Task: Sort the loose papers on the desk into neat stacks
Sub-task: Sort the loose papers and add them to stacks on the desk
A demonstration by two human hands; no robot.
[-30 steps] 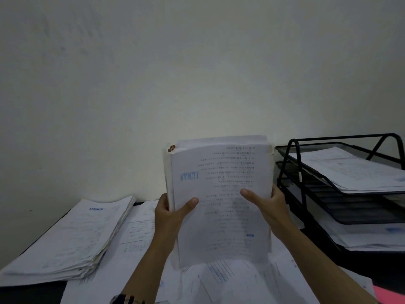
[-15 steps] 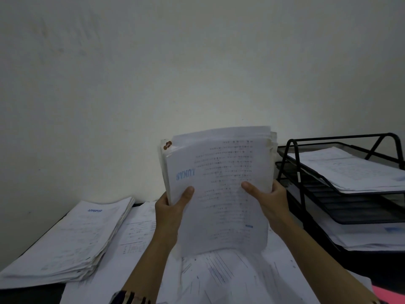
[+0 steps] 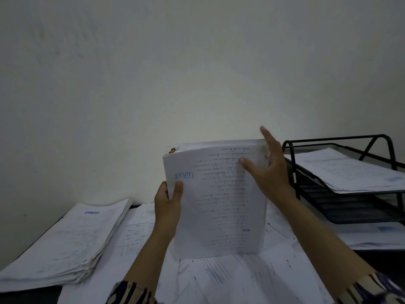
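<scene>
**A:** Two hands on one bundle of papers (image 3: 219, 200), held upright above the desk (image 3: 28, 295). Bottom edge sits at the loose sheets (image 3: 252, 279) spread below; can't tell if it touches them.

**B:** Grip?

**A:** Left hand (image 3: 167, 205) grips the bundle's left edge, thumb across the front page under an upside-down blue stamp, other fingers behind. Right hand (image 3: 270, 172) is at the top right corner, fingers straight and spread, thumb lying on the front page. Nothing pinched there. It's motion-blurred.

**B:** Rest of the desk?

**A:** Thick stack (image 3: 65, 242) on the left, lying flat, top sheet stamped "APPROVED" in blue, edges a bit ragged. Black wire tray rack (image 3: 341, 202) on the right, against the wall (image 3: 153, 73). Papers in the top tier and more beneath the tiers. Patterned sleeves (image 3: 131, 292) at both wrists.
</scene>
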